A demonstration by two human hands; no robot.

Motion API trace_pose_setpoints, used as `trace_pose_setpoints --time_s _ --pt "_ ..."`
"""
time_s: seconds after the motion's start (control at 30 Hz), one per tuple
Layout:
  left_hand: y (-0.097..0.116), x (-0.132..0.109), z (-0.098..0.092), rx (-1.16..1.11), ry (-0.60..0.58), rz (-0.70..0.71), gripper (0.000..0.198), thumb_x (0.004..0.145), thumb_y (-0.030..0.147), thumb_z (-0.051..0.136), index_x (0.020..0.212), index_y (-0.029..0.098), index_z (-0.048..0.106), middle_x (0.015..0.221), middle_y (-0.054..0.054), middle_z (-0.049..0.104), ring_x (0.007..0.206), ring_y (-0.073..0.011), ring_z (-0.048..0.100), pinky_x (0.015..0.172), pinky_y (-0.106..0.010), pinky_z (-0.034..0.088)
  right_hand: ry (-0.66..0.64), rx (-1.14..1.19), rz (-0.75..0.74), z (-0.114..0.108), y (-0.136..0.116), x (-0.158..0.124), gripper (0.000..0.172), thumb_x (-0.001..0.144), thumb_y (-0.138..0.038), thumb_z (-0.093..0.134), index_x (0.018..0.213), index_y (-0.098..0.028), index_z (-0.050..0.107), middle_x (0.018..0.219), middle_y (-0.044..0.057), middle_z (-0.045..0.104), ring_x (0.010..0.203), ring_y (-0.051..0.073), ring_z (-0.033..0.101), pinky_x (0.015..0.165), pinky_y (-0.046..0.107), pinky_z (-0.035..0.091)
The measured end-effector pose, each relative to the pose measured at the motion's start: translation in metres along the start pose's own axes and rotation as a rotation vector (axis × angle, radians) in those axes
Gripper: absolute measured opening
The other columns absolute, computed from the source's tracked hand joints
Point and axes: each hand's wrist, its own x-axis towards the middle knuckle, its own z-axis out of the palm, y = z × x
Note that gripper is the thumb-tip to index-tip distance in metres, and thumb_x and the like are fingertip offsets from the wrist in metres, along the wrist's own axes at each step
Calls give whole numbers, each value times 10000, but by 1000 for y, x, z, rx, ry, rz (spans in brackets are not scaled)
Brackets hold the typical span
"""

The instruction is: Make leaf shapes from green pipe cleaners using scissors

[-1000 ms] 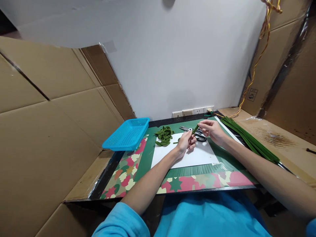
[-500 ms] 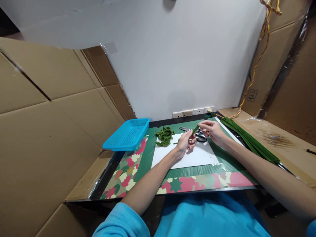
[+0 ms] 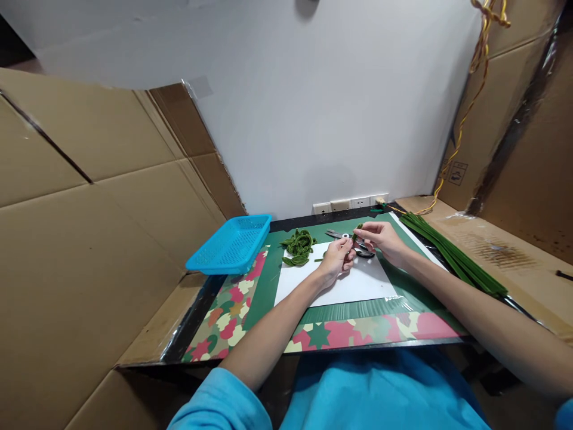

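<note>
My left hand [image 3: 336,260] is closed in a pinch over the white sheet [image 3: 344,291], gripping the lower end of a short green pipe cleaner piece [image 3: 357,234]. The upper end of that piece sits between the thumb and fingers of my right hand [image 3: 381,240]. Behind both hands lies a pair of scissors [image 3: 333,233] with black handles, partly covered by them. Several bent green pipe cleaner loops [image 3: 299,242] are heaped to the left of my left hand. A thin green bit [image 3: 319,260] pokes out beside my left hand; whether it is held cannot be made out.
A blue plastic basket [image 3: 230,242] stands at the left. On the right lies a bundle of long green pipe cleaners [image 3: 454,254]. Power sockets [image 3: 340,205] line the wall's foot, with a yellow cord [image 3: 465,119] hanging at the right. Cardboard walls [image 3: 111,239] flank the table.
My right hand has moved slightly left and closer to my left hand. The upper end of the pipe cleaner piece now stands more upright between the fingers.
</note>
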Motion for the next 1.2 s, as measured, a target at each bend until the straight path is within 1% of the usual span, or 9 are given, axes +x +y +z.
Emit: trace_pose_setpoints --time_s 0.1,0.27,0.37,0.5,0.7,0.93,1.03,1.1,1.2 --pt "0 0 0 9 -6 13 369 1008 516 703 959 175 570 664 88 490 406 -27 338 367 -150 219 0 -30 -20 1 -2 -1 458 698 -605 923 730 -177 762 696 60 731 467 102 462 406 262 318" --pt "2 -1 2 23 -10 34 541 832 652 824 905 206 524 649 93 495 377 -25 348 365 -149 213 64 -75 -62 1 -1 -1 464 728 -618 901 728 -177 756 675 71 743 447 103 447 400 266 307" --pt "3 -2 3 32 -10 43 567 795 674 837 893 209 528 640 92 492 373 -27 342 360 -154 213 93 -98 -86 1 -1 -1 476 722 -631 900 697 -186 733 622 56 716 434 105 434 393 269 278" --pt "4 -3 4 45 -1 57 550 802 665 831 892 202 548 644 89 490 377 -27 339 359 -158 208 96 -124 -100 2 -1 -1 485 718 -653 891 681 -199 724 602 49 706 416 106 411 392 281 266" --pt "3 -3 5 83 20 77 511 817 619 833 947 178 610 659 84 501 378 -23 339 366 -167 201 103 -159 -112 2 2 0 512 712 -691 881 673 -207 719 569 42 679 406 113 412 395 293 287" --pt "-2 -1 5 147 45 127 473 838 601 803 890 170 616 663 57 566 355 -32 385 352 -190 226 92 -186 -137 1 3 0 539 735 -716 861 644 -207 709 532 30 646 412 114 417 414 295 353" --pt "-3 0 5 168 51 137 460 843 592 795 864 168 618 653 51 576 349 -36 392 347 -196 232 81 -199 -145 1 3 -1 541 757 -709 848 619 -206 701 524 29 644 412 114 423 447 307 420" --pt "-2 0 5 174 56 136 450 842 582 795 871 165 627 651 50 578 355 -38 402 349 -196 231 75 -206 -151 1 4 -1 547 769 -707 838 603 -207 691 508 23 633 408 114 424 480 320 465" --pt "-1 -1 5 176 62 126 440 841 568 797 889 158 644 647 50 573 365 -42 417 355 -195 232 68 -212 -156 1 4 -1 546 781 -703 828 592 -213 679 479 9 607 402 118 422 501 327 487"
